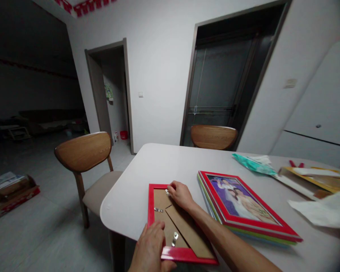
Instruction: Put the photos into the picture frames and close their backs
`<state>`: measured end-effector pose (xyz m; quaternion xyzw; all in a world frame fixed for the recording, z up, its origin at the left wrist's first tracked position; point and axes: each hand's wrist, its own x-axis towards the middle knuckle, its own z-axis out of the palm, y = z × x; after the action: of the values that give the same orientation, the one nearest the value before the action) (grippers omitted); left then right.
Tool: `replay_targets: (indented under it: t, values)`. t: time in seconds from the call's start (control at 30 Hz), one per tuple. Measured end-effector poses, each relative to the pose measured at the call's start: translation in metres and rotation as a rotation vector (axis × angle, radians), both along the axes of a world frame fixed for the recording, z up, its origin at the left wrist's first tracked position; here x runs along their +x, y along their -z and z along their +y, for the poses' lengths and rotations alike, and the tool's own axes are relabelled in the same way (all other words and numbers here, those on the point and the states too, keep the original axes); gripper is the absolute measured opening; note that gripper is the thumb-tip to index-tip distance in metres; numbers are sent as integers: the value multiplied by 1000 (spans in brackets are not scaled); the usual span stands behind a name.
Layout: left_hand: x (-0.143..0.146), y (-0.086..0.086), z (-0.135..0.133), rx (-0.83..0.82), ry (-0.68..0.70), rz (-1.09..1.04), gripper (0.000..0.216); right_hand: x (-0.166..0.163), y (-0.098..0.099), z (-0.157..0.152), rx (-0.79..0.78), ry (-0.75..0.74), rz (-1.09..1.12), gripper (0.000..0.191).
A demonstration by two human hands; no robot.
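Red picture frame (151,202): back-up at white table's (127,196) near edge, presumably exposing clips (175,239).
Left hand (150,246): clamped on near-left corner, I judge for steadiness.
Right hand (181,195): apart, at far clip (167,192); grip unclear to me.

Dining area of a home. The setting is indicated by a white, round-cornered table (158,160), at which two curved-backed wooden chairs (83,151) are placed left and far, by a long, dark, sofa-like seat (52,116) at far left, and by a grey door frame (128,94) set in a white wall (158,75).
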<state>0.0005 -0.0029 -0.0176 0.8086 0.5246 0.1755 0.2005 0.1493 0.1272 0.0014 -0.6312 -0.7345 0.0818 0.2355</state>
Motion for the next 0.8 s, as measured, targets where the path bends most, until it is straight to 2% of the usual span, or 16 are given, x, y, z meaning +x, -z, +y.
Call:
replay_targets:
  t: [0.1, 0.23, 0.3, 0.43, 0.53, 0.63, 0.8]
  values:
    - [-1, 0, 0, 47, -3, -34, 56, 4, -11, -26, -1, -118, 29, 25]
    - [-8, -1, 3, 69, -8, -91, 46, 6, -19, -76, -71, -554, 52, 22]
    - [-12, -1, 6, 63, 4, -99, 42, 7, -18, -96, -59, -684, 16, 23]
    - [-16, -1, 9, 68, 4, -103, 36, 12, -12, -111, -3, -709, -64, 20]
    - [-16, -2, 9, 66, 5, -102, 42, 17, -9, -110, -6, -743, -50, 23]
    - [-14, -4, 8, 50, 18, -93, 37, 21, -7, -109, -2, -744, -30, 26]
    - [-17, -5, 8, 48, 22, -77, 38, 21, -5, -110, 13, -741, -24, 21]
